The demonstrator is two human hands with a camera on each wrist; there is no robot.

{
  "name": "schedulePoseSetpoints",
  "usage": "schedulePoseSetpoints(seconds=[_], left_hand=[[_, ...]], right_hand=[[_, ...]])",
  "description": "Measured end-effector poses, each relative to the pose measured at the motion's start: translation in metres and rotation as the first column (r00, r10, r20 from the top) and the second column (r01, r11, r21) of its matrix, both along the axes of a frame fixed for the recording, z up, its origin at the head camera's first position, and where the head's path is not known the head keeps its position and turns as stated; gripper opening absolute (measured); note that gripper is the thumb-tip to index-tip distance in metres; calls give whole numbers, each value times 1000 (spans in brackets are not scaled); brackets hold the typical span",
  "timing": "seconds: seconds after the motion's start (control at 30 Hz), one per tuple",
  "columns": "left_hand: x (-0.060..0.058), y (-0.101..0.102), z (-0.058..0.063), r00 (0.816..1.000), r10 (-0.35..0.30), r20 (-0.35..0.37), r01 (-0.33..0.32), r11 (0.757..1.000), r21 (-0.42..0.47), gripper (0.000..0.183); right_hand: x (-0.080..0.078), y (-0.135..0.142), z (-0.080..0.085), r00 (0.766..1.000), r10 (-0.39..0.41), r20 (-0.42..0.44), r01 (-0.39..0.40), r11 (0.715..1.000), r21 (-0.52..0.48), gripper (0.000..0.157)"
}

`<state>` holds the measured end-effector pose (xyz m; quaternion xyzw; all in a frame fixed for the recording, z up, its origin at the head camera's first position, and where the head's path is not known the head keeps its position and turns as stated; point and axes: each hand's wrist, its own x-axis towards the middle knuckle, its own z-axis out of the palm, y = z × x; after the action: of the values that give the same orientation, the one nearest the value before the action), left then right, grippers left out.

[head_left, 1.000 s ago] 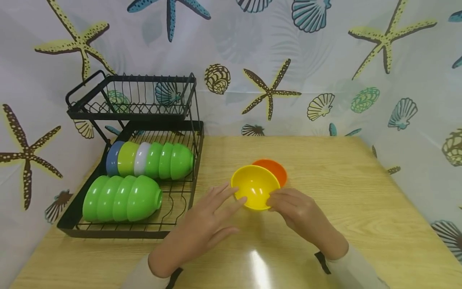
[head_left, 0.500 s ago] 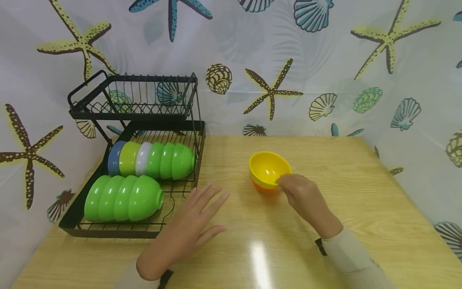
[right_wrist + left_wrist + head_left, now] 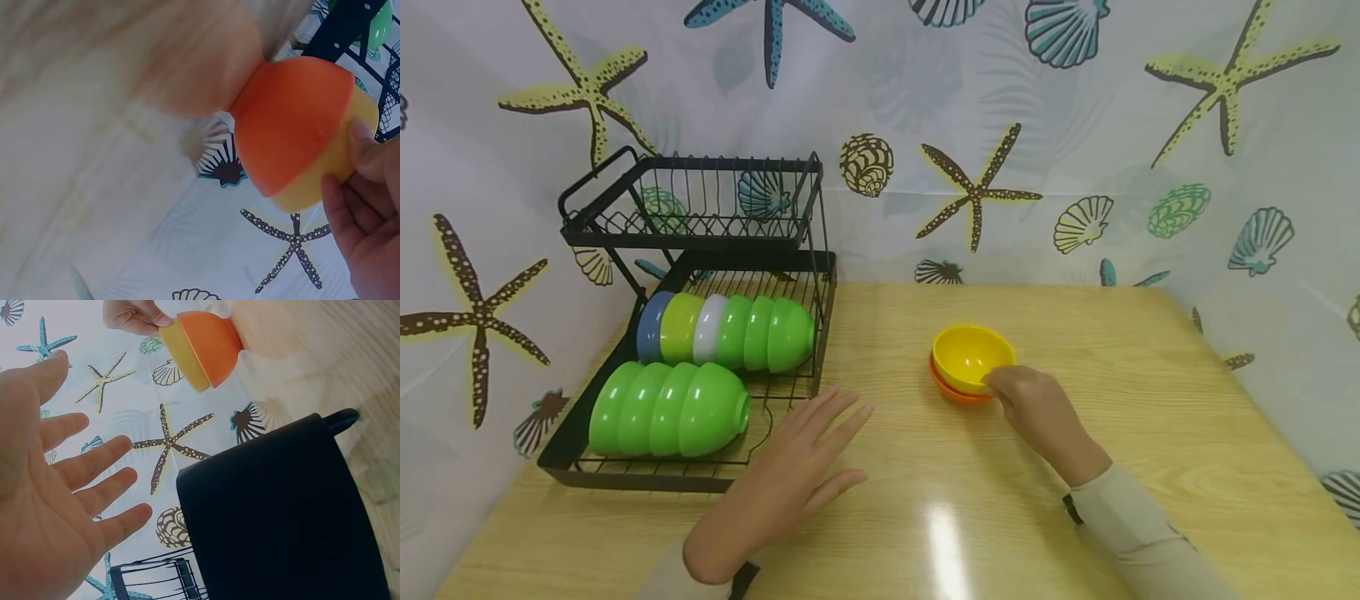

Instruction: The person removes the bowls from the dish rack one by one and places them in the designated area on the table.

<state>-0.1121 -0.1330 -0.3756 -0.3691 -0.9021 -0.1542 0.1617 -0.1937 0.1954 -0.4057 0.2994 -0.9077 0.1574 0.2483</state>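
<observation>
A yellow bowl [image 3: 972, 354] sits nested in an orange bowl [image 3: 953, 392] on the wooden table. My right hand [image 3: 1045, 421] pinches the yellow bowl's rim at its right side, between thumb and fingers. In the right wrist view the orange bowl [image 3: 290, 125] stands with its base on the table, and the yellow bowl [image 3: 312, 184] protrudes beyond its rim. Spread and holding nothing, my left hand [image 3: 786, 479] hovers over the table in front of the dish rack. The left wrist view also shows its fingers extended, apart from both bowls.
A black two-tier dish rack [image 3: 696, 482] stands at the left. Its lower tier holds a front row of green bowls [image 3: 707, 408] and a back row with a blue bowl [image 3: 650, 325], a lime bowl [image 3: 679, 327], a white bowl [image 3: 707, 329] and green ones. A patterned cloth [image 3: 880, 233] hangs behind.
My right hand has carried the yellow bowl back and right, from in front of the orange bowl to inside it. My left hand has let go of the yellow bowl and drawn back left.
</observation>
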Motion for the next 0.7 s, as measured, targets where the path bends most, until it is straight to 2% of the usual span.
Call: schedulePoseSetpoints(seconds=[0.23,0.4,0.7], left_hand=[[-1,2,-1,1000,-7,-9,7,1000,-14,65],[-1,3,-1,1000,13,7,-13,999,-50,64],[0,2,-2,999,32,32,-29,997,-65,62]], right_hand=[[2,-2,-1,998,-27,64,23,998,54,12],[4,-1,1,993,-42,108,33,996,81,12],[4,-1,0,991,-54,124,41,993,111,15]])
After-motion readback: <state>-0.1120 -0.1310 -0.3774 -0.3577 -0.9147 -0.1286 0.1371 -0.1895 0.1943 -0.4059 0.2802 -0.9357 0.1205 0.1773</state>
